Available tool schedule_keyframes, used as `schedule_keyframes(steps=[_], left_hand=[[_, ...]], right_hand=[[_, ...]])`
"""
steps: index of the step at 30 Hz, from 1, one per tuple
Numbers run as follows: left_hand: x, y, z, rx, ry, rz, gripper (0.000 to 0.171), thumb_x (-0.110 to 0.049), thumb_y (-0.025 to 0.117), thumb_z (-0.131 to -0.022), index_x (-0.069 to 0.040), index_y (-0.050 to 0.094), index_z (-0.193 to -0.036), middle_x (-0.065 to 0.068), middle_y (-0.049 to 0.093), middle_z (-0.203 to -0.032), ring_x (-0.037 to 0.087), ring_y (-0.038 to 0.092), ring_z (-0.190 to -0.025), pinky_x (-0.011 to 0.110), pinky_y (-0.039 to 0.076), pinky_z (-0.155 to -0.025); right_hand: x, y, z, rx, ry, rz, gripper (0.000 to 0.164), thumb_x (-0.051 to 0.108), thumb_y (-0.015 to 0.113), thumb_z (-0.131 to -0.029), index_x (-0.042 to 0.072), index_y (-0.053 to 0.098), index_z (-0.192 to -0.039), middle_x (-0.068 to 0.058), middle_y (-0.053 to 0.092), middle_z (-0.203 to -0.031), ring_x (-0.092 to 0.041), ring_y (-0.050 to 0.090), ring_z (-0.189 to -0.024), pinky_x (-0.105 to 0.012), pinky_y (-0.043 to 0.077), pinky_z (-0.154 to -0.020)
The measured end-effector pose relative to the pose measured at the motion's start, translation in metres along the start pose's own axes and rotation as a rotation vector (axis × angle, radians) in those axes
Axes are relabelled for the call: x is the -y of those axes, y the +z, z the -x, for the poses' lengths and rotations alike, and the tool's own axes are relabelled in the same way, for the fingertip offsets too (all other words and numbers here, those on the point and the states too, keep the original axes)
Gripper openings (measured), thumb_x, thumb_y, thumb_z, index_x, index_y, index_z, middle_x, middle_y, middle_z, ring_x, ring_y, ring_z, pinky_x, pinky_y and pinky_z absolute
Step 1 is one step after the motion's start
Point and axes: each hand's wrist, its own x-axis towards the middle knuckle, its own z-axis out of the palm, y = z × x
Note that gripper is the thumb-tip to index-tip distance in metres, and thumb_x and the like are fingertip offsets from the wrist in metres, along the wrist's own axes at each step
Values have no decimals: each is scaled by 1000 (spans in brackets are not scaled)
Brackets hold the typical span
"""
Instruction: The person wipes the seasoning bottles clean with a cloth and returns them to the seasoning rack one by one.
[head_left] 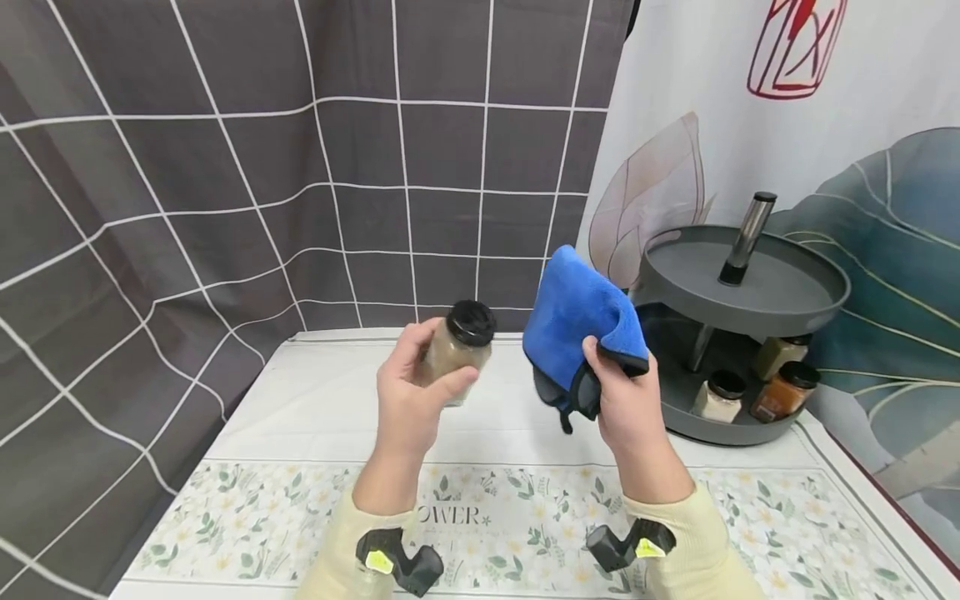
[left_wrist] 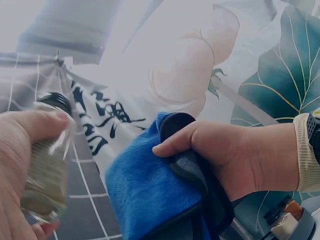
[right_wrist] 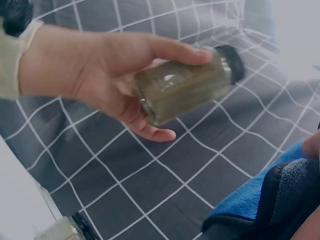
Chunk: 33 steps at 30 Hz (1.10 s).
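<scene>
My left hand [head_left: 412, 383] grips a spice jar [head_left: 454, 353] with a black lid, thumb on one side and fingers on the other. The glass shows a brownish-beige filling in the right wrist view, and the jar is held tilted above the white table. To its right, my right hand [head_left: 630, 396] holds a folded blue cloth [head_left: 573, 304] with dark edging, its thumb pressed over a fold. Jar and cloth are apart. Part of a second jar [right_wrist: 62, 230] with a black lid shows low in the right wrist view.
A dark grey two-tier turntable rack [head_left: 742, 312] stands at the right. Its lower tier bears a pale jar [head_left: 720, 398], an orange-brown jar [head_left: 783, 393] and another jar behind. A floral cloth strip [head_left: 480, 533] crosses the table [head_left: 330, 392]. Grid-patterned fabric [head_left: 442, 150] hangs behind.
</scene>
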Motion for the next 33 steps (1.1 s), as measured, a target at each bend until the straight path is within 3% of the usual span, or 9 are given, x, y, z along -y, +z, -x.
schedule_keyframes(steps=[5, 9, 13, 15, 18, 21, 26, 28, 33], left_hand=[[-9, 2, 3, 90, 32, -190, 51, -4, 87, -73, -4, 69, -121, 4, 58, -102, 19, 53, -96, 29, 48, -76], [-13, 5, 5, 112, 26, -260, 52, -4, 89, -71, -7, 71, -120, 7, 55, -102, 21, 53, -93, 28, 50, -68], [-17, 3, 6, 147, 85, -371, 54, -7, 91, -69, -10, 72, -119, 5, 55, -103, 19, 55, -91, 29, 52, -66], [-20, 1, 7, 173, 128, -416, 55, -8, 92, -68, -11, 72, -119, 5, 56, -103, 19, 56, -91, 30, 53, -65], [-22, -1, 6, 203, 146, -432, 54, -11, 92, -69, -11, 73, -120, 4, 57, -103, 18, 57, -90, 31, 54, -65], [-24, -3, 6, 212, 70, -385, 51, -12, 91, -72, -10, 73, -119, 3, 59, -102, 19, 57, -89, 30, 53, -65], [-30, -6, 6, 211, -63, -386, 45, -16, 89, -76, -14, 74, -118, 1, 60, -99, 19, 56, -84, 30, 50, -62], [-31, -7, 6, 230, -7, -444, 45, -18, 90, -74, -15, 74, -116, -1, 59, -97, 16, 55, -82, 29, 50, -61], [-28, -9, 2, 290, 346, -599, 50, -20, 94, -68, -8, 74, -112, 2, 55, -90, 16, 50, -80, 26, 44, -60]], right_hand=[[4, 3, 12, 64, -96, 205, 48, -1, 58, -96, -3, 50, -143, -19, 54, -139, -24, 50, -127, -48, 36, -112], [2, 5, 20, 189, -379, 409, 51, -10, 63, -89, -7, 53, -139, -22, 61, -133, -15, 58, -120, -30, 47, -103], [-2, 8, 18, 458, -659, 338, 54, -7, 63, -92, -7, 48, -144, -21, 52, -147, -29, 51, -136, -35, 42, -112], [-2, 9, 16, 557, -677, 301, 56, -1, 62, -95, -3, 44, -149, -17, 44, -155, -34, 43, -142, -39, 39, -115], [-2, 9, 15, 599, -651, 309, 60, -2, 62, -94, -3, 41, -150, -18, 40, -158, -34, 40, -144, -38, 39, -115], [-3, 9, 15, 612, -641, 331, 63, -8, 62, -90, -4, 42, -149, -18, 40, -157, -35, 41, -143, -39, 40, -114], [-8, 10, 14, 621, -779, 323, 50, 14, 62, -98, -5, 50, -143, -19, 45, -154, -38, 39, -144, -41, 37, -117], [-8, 11, 13, 629, -819, 324, 51, 21, 60, -100, -6, 51, -142, -19, 45, -154, -38, 37, -145, -40, 35, -118], [-3, 14, 12, 641, -810, 324, 51, 21, 58, -101, -8, 48, -143, -21, 44, -154, -38, 39, -144, -39, 36, -117]])
